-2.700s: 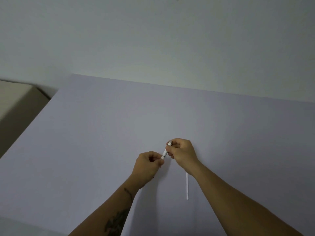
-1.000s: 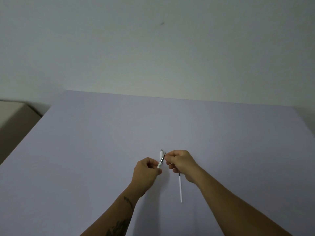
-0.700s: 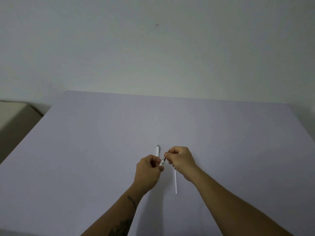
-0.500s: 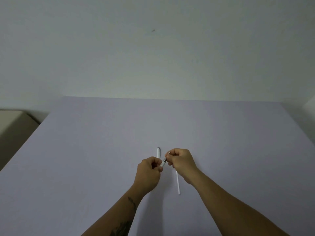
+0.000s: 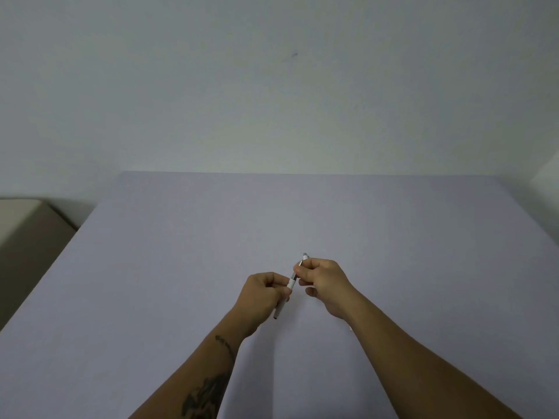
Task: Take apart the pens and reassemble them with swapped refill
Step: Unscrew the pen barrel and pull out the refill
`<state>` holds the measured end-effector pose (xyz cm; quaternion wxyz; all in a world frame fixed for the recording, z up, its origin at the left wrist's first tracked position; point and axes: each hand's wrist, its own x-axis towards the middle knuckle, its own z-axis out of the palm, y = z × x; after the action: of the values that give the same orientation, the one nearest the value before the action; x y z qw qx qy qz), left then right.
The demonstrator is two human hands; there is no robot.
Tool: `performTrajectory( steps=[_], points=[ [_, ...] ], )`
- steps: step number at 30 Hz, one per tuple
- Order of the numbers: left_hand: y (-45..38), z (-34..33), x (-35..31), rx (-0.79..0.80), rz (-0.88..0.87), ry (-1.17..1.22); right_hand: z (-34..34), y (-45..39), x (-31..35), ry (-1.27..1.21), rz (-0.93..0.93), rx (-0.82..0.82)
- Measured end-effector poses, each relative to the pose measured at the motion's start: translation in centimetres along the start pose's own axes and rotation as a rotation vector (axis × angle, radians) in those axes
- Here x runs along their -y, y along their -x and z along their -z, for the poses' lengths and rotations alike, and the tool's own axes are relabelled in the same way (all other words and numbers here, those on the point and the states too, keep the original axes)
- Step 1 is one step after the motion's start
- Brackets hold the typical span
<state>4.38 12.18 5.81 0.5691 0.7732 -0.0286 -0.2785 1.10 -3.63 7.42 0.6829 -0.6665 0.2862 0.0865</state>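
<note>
A slim white pen (image 5: 292,279) with a dark band and a silver clip end is held slanted above the lavender table (image 5: 181,267). My left hand (image 5: 263,293) grips its lower white barrel, whose dark tip pokes out below my fist. My right hand (image 5: 323,279) pinches the upper clip end, whose top sticks out above my fingers. The white refill and the other pen part seen on the table earlier are hidden behind my right hand and forearm.
The table ends at a pale wall along the back edge (image 5: 302,173). A beige box or cabinet (image 5: 27,225) stands off the table's left side. A white corner shows at the far right.
The pen now runs as one slanted line between both hands, with its dark tip showing below my left fist. The loose refill and pen part on the table went out of sight behind my right arm.
</note>
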Motion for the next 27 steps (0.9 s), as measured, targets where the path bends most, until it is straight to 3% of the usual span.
performTrajectory(
  steps=[6, 12, 18, 27],
  points=[
    [0.5, 2.3, 0.1, 0.044, 0.016, 0.020, -1.7, 1.3, 0.4, -0.047, -0.022, 0.051],
    [0.6, 2.3, 0.5, 0.080, 0.023, 0.054, -2.4, 2.0, 0.4, 0.052, 0.049, -0.062],
    [0.7, 3.2, 0.4, 0.101, 0.015, 0.054, -2.6, 2.8, 1.2, 0.079, 0.025, 0.037],
    [0.5, 3.8, -0.6, 0.089, -0.022, 0.053, -3.0, 2.4, 2.0, 0.055, 0.002, 0.023]
  ],
)
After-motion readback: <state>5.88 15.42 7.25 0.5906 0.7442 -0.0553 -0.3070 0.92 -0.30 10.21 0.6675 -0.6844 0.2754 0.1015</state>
